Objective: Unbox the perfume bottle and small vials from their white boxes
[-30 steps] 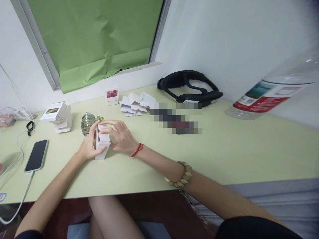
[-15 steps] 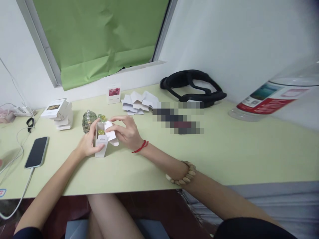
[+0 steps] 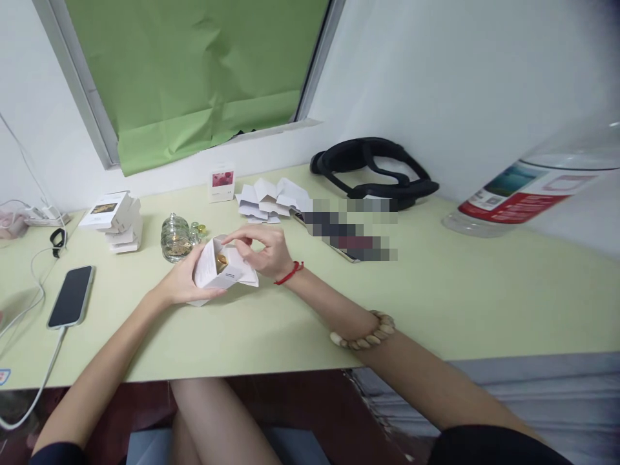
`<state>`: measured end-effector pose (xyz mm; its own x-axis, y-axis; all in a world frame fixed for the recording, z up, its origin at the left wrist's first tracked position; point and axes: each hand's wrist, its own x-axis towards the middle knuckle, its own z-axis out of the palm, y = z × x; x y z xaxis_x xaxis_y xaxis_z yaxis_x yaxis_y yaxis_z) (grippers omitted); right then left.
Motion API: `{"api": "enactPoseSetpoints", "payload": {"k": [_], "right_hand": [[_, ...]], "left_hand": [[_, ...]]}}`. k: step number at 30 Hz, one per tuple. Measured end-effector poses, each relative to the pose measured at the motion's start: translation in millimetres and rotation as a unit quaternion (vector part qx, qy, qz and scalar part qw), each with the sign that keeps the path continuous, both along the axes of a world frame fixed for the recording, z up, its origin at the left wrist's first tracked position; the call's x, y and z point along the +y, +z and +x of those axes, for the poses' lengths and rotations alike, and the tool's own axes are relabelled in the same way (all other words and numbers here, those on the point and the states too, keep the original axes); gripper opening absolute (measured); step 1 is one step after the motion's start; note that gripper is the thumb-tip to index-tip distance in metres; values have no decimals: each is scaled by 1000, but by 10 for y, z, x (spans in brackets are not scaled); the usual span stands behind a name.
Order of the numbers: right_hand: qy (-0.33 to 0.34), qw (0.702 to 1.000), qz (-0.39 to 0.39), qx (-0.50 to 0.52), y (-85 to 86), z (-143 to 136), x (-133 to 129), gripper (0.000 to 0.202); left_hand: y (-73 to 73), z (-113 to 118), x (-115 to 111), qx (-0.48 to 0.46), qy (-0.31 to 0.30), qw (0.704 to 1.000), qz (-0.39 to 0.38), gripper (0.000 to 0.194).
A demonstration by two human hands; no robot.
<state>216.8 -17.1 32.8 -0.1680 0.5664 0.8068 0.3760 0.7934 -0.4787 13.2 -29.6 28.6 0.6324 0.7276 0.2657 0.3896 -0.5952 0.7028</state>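
Note:
An open white box (image 3: 213, 268) is tilted in my left hand (image 3: 181, 281), whose fingers wrap round its side and bottom. Inside the opening shows the gold top of something round (image 3: 221, 261). My right hand (image 3: 266, 250) is at the box's upper right edge, thumb and index finger bent together by a raised flap. Behind my left hand stand a ribbed glass jar (image 3: 175, 237) and small glass items with green and yellow caps (image 3: 199, 229).
Stacked white boxes (image 3: 119, 223) and a charging phone (image 3: 72, 296) lie at the left. Behind are an upright card box (image 3: 221, 184), folded white papers (image 3: 266, 199) and a black headset (image 3: 375, 168). A large bottle (image 3: 508, 194) leans at the right.
The box has tilted and shifted slightly right in my left hand. My right hand has moved right with it, and the thing inside now shows gold.

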Motion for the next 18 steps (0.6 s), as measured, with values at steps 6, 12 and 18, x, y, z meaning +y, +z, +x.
{"api": "enactPoseSetpoints", "payload": {"k": [6,12,18], "right_hand": [[51,997,-8,-62,-160,-41,37,16],[26,979,-1,-204,-254,-44,55,23],[-25,972,44,-228,-180,-77,58,9]], "left_hand": [[141,-140,-14,95,34,995,13,82],[191,-154,-63,168,80,982,16,80],[139,-98,-67,176,111,978,27,81]]}}
